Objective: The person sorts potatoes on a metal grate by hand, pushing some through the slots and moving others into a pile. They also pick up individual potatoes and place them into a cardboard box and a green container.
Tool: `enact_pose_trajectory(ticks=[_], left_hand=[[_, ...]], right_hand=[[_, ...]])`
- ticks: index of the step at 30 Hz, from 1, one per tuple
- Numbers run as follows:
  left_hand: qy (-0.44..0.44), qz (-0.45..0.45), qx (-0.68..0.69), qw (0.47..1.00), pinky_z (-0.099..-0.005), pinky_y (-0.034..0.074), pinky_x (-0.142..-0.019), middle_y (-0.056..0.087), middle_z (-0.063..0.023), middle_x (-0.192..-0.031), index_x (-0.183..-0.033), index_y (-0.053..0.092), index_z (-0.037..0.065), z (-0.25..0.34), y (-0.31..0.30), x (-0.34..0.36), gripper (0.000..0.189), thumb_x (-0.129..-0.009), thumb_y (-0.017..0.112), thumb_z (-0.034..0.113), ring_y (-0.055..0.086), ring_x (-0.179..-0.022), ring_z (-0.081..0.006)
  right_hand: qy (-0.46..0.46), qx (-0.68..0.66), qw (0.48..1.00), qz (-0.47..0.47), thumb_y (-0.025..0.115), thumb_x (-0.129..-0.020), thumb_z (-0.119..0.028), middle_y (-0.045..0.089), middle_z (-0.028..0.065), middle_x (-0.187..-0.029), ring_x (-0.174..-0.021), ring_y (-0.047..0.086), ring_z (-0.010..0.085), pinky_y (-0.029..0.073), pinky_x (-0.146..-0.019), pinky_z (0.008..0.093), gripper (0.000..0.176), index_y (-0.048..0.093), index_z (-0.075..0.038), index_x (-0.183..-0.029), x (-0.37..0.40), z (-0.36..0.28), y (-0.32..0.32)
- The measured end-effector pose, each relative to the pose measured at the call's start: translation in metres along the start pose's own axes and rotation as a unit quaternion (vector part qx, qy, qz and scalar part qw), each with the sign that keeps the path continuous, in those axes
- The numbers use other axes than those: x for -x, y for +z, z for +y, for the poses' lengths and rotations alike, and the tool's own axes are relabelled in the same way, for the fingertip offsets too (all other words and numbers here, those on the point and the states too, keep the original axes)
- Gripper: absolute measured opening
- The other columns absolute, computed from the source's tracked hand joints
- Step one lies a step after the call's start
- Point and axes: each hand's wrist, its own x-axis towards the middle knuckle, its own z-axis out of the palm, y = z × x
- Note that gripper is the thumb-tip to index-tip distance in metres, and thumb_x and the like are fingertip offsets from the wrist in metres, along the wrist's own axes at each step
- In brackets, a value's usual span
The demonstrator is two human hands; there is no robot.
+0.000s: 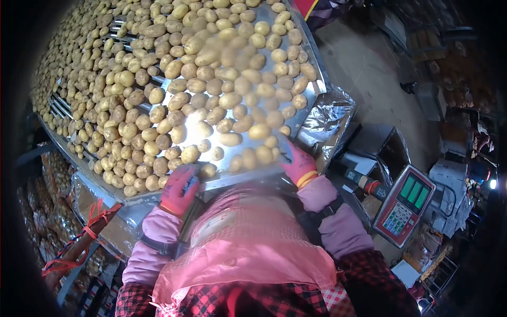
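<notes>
Potatoes (230, 139) cover a metal sorting table (224, 180), thinning out towards its near edge. My left hand (179, 190), in a pink glove with dark fingertips, rests at that near edge beside a potato (207, 170). Its fingers look loosely bent and hold nothing that I can see. My right hand (299, 165), gloved alike, is at the table's near right corner. Its fingers are apart and point towards a blurred group of potatoes (253, 157); no potato shows in its grasp.
A red scale (404, 206) with a green display stands at right. Shiny foil-like wrapping (327, 115) covers something by the table's right corner. Red string (90, 232) hangs from a post at left. Pink checked cloth (240, 227) covers my lap.
</notes>
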Motion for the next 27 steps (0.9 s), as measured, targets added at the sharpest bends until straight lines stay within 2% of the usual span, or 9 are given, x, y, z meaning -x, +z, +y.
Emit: enact_pose_trajectory(ticks=[3,9,10,12,17,19,22,26,27], left_hand=[[-0.005,-0.036,0.033,0.999,-0.0431,0.047,-0.106,0.064,-0.0189,-0.131,-0.132,0.065,0.006,0.023,-0.01,-0.009,0.045,-0.087,0.071,0.008,0.06,-0.123,-0.0361],[0.048,0.01,0.044,0.998,-0.042,0.047,-0.107,0.068,-0.0174,-0.127,-0.131,0.064,0.001,0.022,-0.017,-0.011,0.042,-0.09,0.068,0.008,0.061,-0.123,-0.0339],[-0.049,0.008,0.179,0.983,-0.0414,0.047,-0.107,0.068,-0.0163,-0.127,-0.131,0.065,0.001,0.032,-0.019,-0.015,0.04,-0.092,0.066,0.008,0.062,-0.123,-0.0321],[-0.237,0.0,0.429,0.871,-0.0401,0.047,-0.107,0.069,-0.0142,-0.127,-0.131,0.065,0.001,0.056,-0.023,-0.021,0.036,-0.096,0.061,0.009,0.062,-0.124,-0.0285],[-0.297,-0.217,0.724,0.583,-0.0429,0.048,-0.106,0.057,-0.0105,-0.144,-0.153,0.042,0.016,0.052,0.019,-0.056,0.065,-0.102,0.051,0.055,0.06,-0.125,-0.0313],[-0.33,-0.232,0.789,0.463,-0.0472,0.047,-0.105,0.055,-0.0091,-0.146,-0.153,0.042,0.025,0.061,0.034,-0.06,0.065,-0.1,0.051,0.062,0.058,-0.126,-0.0311],[-0.314,-0.197,0.79,0.488,-0.0413,0.051,-0.098,0.058,-0.0098,-0.141,-0.15,0.046,0.017,0.07,0.015,-0.061,0.058,-0.104,0.047,0.053,0.061,-0.119,-0.0291],[-0.224,-0.152,0.892,0.362,-0.0368,0.057,-0.084,0.062,-0.0154,-0.131,-0.145,0.05,0.01,0.014,-0.004,-0.021,0.054,-0.106,0.047,0.046,0.066,-0.104,-0.0247],[-0.282,-0.057,0.863,0.415,-0.0345,0.058,-0.08,0.065,-0.0142,-0.125,-0.143,0.052,0.009,0.017,-0.018,-0.011,0.052,-0.106,0.047,0.045,0.068,-0.098,-0.0235]], right_hand=[[0.015,0.157,0.978,-0.137,0.078,-0.082,-0.025,0.055,0.0191,-0.132,-0.114,0.064,0.038,0.054,-0.091,0.0468,0.094,0.025,-0.024,-0.159,-0.026,-0.039,-0.011],[0.07,0.186,0.978,-0.069,0.073,-0.084,-0.034,0.054,0.021,-0.133,-0.119,0.062,0.0378,0.054,-0.092,0.0543,0.084,0.03,-0.016,-0.155,-0.034,-0.053,0.016],[0.08,0.183,0.978,-0.068,0.071,-0.085,-0.035,0.055,0.0212,-0.133,-0.12,0.061,0.0381,0.053,-0.092,0.0548,0.082,0.032,-0.016,-0.154,-0.037,-0.051,0.025],[0.073,0.186,0.977,-0.075,0.068,-0.087,-0.037,0.056,0.0206,-0.132,-0.121,0.06,0.0379,0.052,-0.094,0.0547,0.074,0.038,-0.015,-0.15,-0.049,-0.044,0.031],[0.011,0.008,0.999,0.045,0.069,-0.087,-0.039,0.057,0.0186,-0.138,-0.118,0.062,0.0385,0.051,-0.095,0.0535,0.07,0.043,-0.013,-0.147,-0.037,-0.034,0.02],[-0.155,0.027,0.988,0.005,0.07,-0.087,-0.04,0.058,0.019,-0.137,-0.116,0.063,0.0385,0.051,-0.096,0.053,0.07,0.045,-0.012,-0.147,-0.006,-0.056,0.023],[-0.171,-0.011,0.984,-0.048,0.073,-0.087,-0.037,0.06,0.021,-0.134,-0.117,0.062,0.0398,0.05,-0.098,0.048,0.072,0.047,-0.008,-0.147,-0.018,-0.09,-0.027],[-0.066,0.087,0.982,0.156,0.073,-0.087,-0.037,0.055,0.0258,-0.139,-0.126,0.056,0.0413,0.047,-0.104,0.0479,0.074,0.044,-0.008,-0.149,-0.105,-0.075,-0.085],[-0.107,0.119,0.958,0.238,0.072,-0.086,-0.04,0.053,0.0263,-0.14,-0.128,0.055,0.0411,0.047,-0.104,0.0483,0.075,0.044,-0.012,-0.15,-0.131,-0.065,-0.081]])
